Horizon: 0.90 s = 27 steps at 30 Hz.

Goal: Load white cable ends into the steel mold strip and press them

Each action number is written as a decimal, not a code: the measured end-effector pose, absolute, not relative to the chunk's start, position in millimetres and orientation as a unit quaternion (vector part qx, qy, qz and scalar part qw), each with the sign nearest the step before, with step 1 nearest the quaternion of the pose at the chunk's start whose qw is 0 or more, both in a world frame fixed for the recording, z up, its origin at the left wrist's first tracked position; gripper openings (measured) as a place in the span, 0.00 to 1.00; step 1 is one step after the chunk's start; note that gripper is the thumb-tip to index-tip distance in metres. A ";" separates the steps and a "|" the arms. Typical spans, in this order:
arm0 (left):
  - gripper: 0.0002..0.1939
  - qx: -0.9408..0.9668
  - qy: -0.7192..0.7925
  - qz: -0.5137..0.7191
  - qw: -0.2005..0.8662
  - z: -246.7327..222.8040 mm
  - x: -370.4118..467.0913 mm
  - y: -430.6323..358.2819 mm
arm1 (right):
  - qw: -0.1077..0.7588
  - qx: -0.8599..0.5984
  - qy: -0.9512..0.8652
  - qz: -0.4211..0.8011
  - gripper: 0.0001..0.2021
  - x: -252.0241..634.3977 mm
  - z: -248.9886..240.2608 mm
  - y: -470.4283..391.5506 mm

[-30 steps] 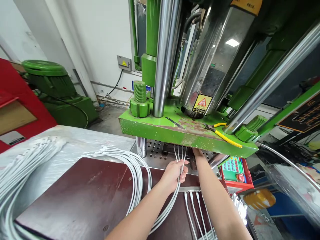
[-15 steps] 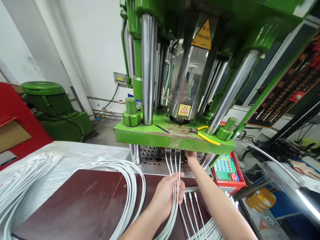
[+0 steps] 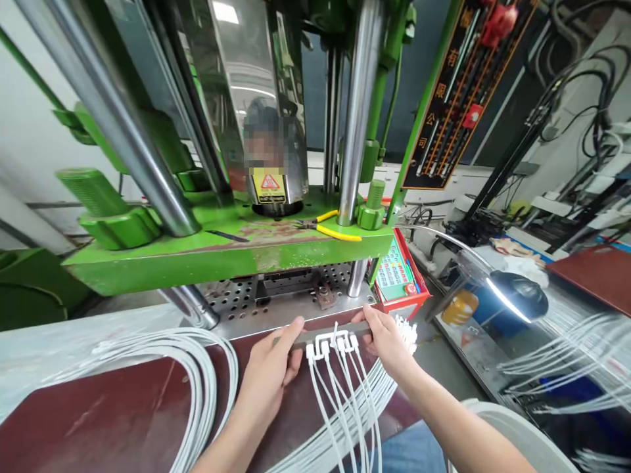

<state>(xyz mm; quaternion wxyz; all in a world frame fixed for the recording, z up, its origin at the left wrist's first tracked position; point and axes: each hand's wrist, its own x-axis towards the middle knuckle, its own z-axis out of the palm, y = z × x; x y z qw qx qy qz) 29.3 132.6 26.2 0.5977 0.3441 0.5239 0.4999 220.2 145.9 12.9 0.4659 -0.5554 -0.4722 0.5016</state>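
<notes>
My left hand point(image 3: 273, 361) and my right hand point(image 3: 387, 336) grip the two ends of a flat grey metal mould plate point(image 3: 363, 326) in front of the press. Along the plate sits a row of white cable connectors point(image 3: 326, 349), joined by a white moulded runner point(image 3: 338, 336) with a short upright stub. White cables point(image 3: 345, 414) hang from the connectors toward me. My left thumb lies on top of the plate, its fingers curled at the end. The right fingers are wrapped round the other end. The undersides of both grips are hidden.
Behind stands the green press point(image 3: 236, 259), with yellow-handled pliers point(image 3: 340, 235) and a dark flat strip point(image 3: 227, 235) on its ledge. Coiled white cables point(image 3: 197, 381) lie on the brown board point(image 3: 113, 414). A red-framed control panel point(image 3: 401, 276) and a lit lamp point(image 3: 517, 295) are at right.
My left hand has let go of the cables and now holds the plate. My right hand has come out from under the press ledge. The connectors are now outside the press; the view has swung right.
</notes>
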 end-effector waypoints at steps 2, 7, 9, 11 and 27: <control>0.19 0.372 0.529 0.483 0.591 25.3 33.6 139.2 | 0.449 -0.568 -0.562 0.400 0.20 227.6 19.3 139.1; 0.20 0.431 0.529 0.488 0.545 10.7 37.7 143.7 | 0.307 -0.492 -0.791 0.193 0.18 234.9 51.7 120.8; 0.19 0.447 0.533 0.487 0.528 5.2 34.7 143.2 | 0.231 -0.477 -0.835 0.148 0.20 231.7 59.9 116.6; 0.19 0.454 0.540 0.485 0.517 1.2 31.0 142.8 | 0.178 -0.477 -0.854 0.103 0.20 226.3 61.2 115.3; 0.19 0.502 0.549 0.440 0.503 -1.8 24.5 142.9 | 0.083 -0.527 -0.842 0.085 0.22 221.5 65.5 129.4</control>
